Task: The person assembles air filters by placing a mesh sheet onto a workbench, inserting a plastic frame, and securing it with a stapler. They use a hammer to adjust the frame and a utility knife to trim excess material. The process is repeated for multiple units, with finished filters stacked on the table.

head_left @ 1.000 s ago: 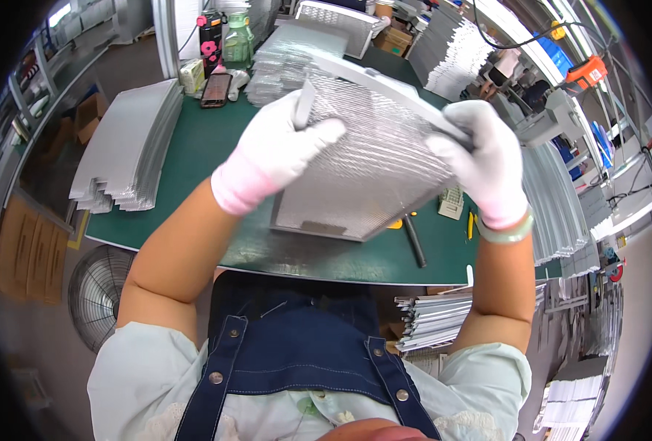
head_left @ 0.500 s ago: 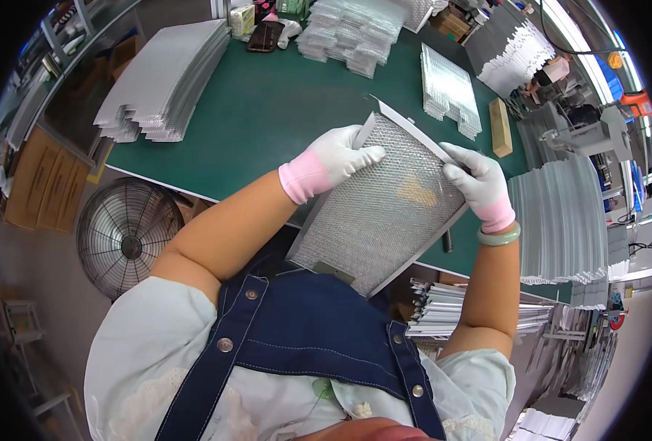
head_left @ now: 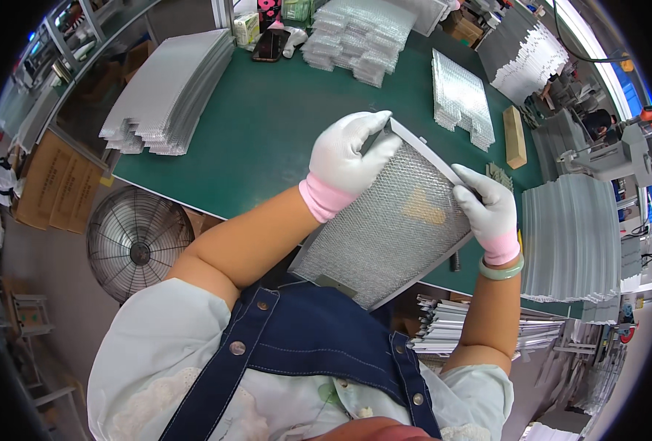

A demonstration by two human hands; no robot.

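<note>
One mesh filter [head_left: 392,228], a framed metal panel, is held up tilted between the chest and the near edge of the table [head_left: 267,132]. Two gloved hands grip it: the left hand [head_left: 344,158] has its fingers curled over the top corner of the frame, and the right hand [head_left: 487,209] pinches the right edge between thumb and fingers.

On the table lie one long stack of mesh sheets [head_left: 168,95] at the left, one pile of small mesh pieces [head_left: 359,40] at the far end, one smaller stack [head_left: 458,99] at the right and one wooden block [head_left: 515,136]. The tabletop is green.

One fan [head_left: 138,242] stands on the floor at the left; more panel stacks [head_left: 572,246] stand at the right.
</note>
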